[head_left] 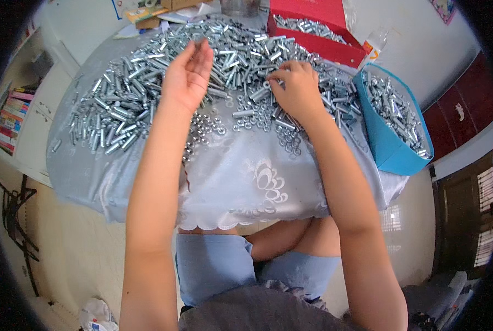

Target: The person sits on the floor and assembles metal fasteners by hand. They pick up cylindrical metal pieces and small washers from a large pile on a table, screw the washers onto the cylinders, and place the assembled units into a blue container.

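Atop pale tablecloth (241, 182), heap of silver bolts (147, 83) at twelve o'clock. Left hand (187, 77) raised, fingers spread, empty. Right hand (297, 88) curled, fingertips pinching among bolts and nuts (257, 118); blue container (387, 146) at three o'clock.

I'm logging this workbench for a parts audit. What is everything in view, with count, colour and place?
metal sleeves: too many to count, silver, heaped across the far half of the table
nuts: many, silver, loose in front of the heap between the hands
tablecloth: one, pale grey-blue with scalloped hem, over the table
blue box: one, holding sleeves, table's right edge
red box: one, holding sleeves, far right
books: a stack, mixed colours, far left
left hand: open, palm showing, raised over the heap
right hand: fingers curled on the sleeves and nuts; what they pinch is hidden
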`<state>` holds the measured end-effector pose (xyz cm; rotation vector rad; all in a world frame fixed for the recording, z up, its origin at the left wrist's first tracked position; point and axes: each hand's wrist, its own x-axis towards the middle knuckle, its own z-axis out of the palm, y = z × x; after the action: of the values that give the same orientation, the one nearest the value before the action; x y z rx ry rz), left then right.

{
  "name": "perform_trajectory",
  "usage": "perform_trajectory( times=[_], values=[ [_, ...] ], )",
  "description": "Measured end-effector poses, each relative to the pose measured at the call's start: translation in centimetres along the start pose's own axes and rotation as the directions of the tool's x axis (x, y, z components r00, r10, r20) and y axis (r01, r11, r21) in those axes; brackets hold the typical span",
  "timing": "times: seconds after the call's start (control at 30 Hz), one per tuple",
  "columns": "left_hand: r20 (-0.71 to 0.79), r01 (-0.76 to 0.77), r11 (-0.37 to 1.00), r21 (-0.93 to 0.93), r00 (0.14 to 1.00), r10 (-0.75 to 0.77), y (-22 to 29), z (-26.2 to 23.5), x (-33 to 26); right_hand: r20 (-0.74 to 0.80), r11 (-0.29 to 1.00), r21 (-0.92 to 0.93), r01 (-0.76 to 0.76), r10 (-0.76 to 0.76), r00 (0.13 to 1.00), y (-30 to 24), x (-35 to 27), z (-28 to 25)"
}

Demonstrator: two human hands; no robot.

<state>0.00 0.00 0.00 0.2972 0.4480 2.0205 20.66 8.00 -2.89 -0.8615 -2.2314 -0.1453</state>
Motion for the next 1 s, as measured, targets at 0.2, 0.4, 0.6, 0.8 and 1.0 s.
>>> perform_trajectory(
  times=[0.2,0.4,0.6,0.8,1.0],
  values=[
    [0.031,0.066,0.995,-0.077,0.997,-0.064,-0.6,-0.5,0.2,-0.159,0.991,-0.132,-0.005,-0.016,0.987,-0.7,-0.1,0.9],
    [0.028,0.083,0.995,-0.056,0.996,-0.082,-0.5,0.7,-0.9,-0.028,0.970,-0.218,-0.103,0.099,0.995,-1.8,0.1,1.1],
    [-0.020,0.067,0.994,-0.084,0.997,-0.069,0.1,-0.1,-0.5,0.094,0.958,-0.216,-0.186,0.211,0.973,-2.3,-0.1,0.2],
    [-0.011,0.091,0.989,-0.114,0.996,-0.093,-0.3,-0.1,-0.4,0.113,0.964,-0.220,-0.148,0.176,0.978,-2.2,-0.3,0.0],
    [-0.019,0.096,0.992,-0.085,0.995,-0.098,-0.4,0.2,-0.7,0.048,0.990,-0.088,-0.108,0.113,0.992,-1.1,-0.8,0.1]
  ],
)
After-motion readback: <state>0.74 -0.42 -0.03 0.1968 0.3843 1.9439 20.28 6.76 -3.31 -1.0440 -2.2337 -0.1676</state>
